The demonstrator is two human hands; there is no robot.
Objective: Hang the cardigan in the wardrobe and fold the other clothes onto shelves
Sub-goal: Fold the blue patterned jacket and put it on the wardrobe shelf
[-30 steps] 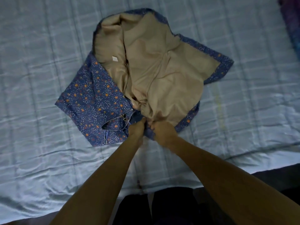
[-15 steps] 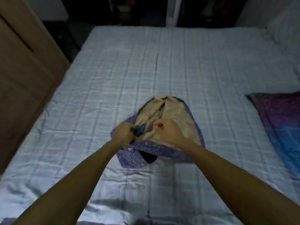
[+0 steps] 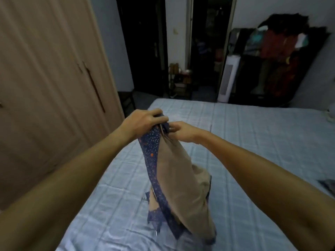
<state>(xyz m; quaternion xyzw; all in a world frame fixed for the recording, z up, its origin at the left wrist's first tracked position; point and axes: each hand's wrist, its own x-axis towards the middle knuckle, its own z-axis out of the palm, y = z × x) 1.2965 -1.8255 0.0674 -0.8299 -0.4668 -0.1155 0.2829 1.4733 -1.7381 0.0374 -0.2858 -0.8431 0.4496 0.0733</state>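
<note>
A blue patterned garment with a tan lining (image 3: 174, 182) hangs in the air above the bed (image 3: 253, 142), inside out. My left hand (image 3: 143, 122) grips its top edge, fingers curled over the blue fabric. My right hand (image 3: 181, 132) pinches the same top edge right beside it. The garment's lower end dangles close to the bed sheet. The wardrobe (image 3: 45, 87), with closed wooden doors, stands at the left.
The bed wears a pale blue checked sheet. Beyond its far end are two dark doorways, a white tower appliance (image 3: 227, 78) and a rack piled with clothes (image 3: 282, 42). Something dark lies at the bed's right edge (image 3: 328, 185).
The garment has been lifted off the bed and now hangs from both hands. My view has risen from the bed to the room.
</note>
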